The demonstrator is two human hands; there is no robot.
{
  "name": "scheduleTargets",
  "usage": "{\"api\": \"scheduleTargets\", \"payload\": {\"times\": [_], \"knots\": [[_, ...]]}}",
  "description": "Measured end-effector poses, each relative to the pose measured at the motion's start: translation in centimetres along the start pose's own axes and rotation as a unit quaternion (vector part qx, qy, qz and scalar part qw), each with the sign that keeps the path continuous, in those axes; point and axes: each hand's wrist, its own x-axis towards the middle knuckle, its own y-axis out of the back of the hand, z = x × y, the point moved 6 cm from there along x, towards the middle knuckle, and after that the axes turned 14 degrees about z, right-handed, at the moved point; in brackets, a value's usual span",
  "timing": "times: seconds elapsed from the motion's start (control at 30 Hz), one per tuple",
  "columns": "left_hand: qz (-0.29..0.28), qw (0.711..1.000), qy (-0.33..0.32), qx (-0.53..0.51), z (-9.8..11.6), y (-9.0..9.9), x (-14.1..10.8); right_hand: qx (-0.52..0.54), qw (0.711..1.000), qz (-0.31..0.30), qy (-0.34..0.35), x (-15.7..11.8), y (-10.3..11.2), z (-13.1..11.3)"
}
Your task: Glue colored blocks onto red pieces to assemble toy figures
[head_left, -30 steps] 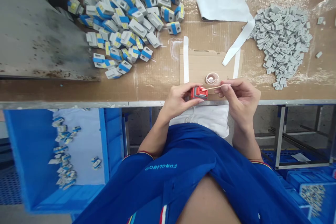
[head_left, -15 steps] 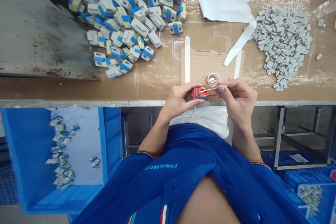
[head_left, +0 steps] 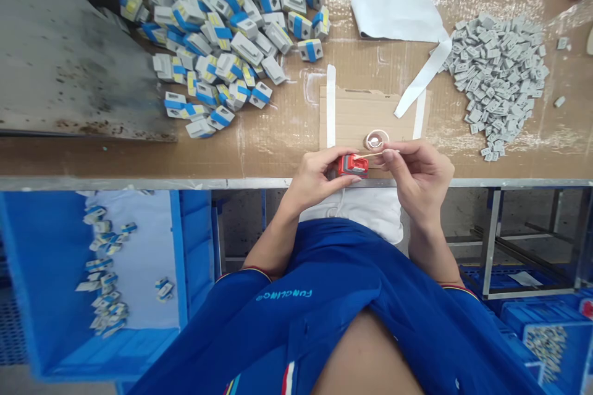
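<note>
My left hand is closed around a small red and grey plastic block at the table's front edge. Between the thumb and fingers of my right hand is a thin wooden stick, whose left tip reaches the top of the block. Just beyond the stick stands a small round cup with something white inside. The cup rests on a cardboard sheet held by white tape strips.
Grey, blue and yellow blocks are heaped at the back left beside a stained metal box. Small grey pieces form a pile on the right. White cloth lies between them. A blue bin stands below left.
The stick's tip has shifted slightly upward at the top of the red block. Both hands stay almost where they were, with the same hold.
</note>
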Motion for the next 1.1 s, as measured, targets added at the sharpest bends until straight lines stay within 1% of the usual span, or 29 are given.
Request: {"api": "scheduleTargets", "payload": {"times": [0.13,0.3,0.47,0.63,0.73,0.87,1.0,1.1], "knots": [[0.001,1.0,-0.007,0.006,0.2,0.0,0.0,-0.05,0.998,0.0,0.039,-0.3,0.3,-0.2],[0.003,1.0,-0.019,0.011,0.2,0.0,0.1,-0.064,0.996,0.0,0.06,-0.4,0.7,-0.5],[0.002,1.0,-0.006,0.01,-0.2,0.0,0.0,-0.094,0.993,0.004,0.071,-0.4,1.1,-0.7],[0.006,1.0,0.01,0.001,-0.4,0.1,-0.1,-0.114,0.989,0.012,0.096,-0.4,1.6,-1.5],[0.007,1.0,0.007,-0.002,-0.4,0.1,-0.2,-0.138,0.983,0.001,0.123,-0.5,1.8,-2.1],[0.009,1.0,0.001,-0.001,-0.6,0.0,-0.2,-0.143,0.978,-0.029,0.149,-0.6,1.8,-2.9],[0.01,1.0,-0.008,-0.007,-0.7,0.0,-0.3,-0.135,0.976,-0.046,0.166,-0.6,1.6,-3.4],[0.009,1.0,-0.019,-0.005,-0.7,0.0,-0.3,-0.124,0.977,-0.052,0.165,-0.6,1.4,-3.6]]}}
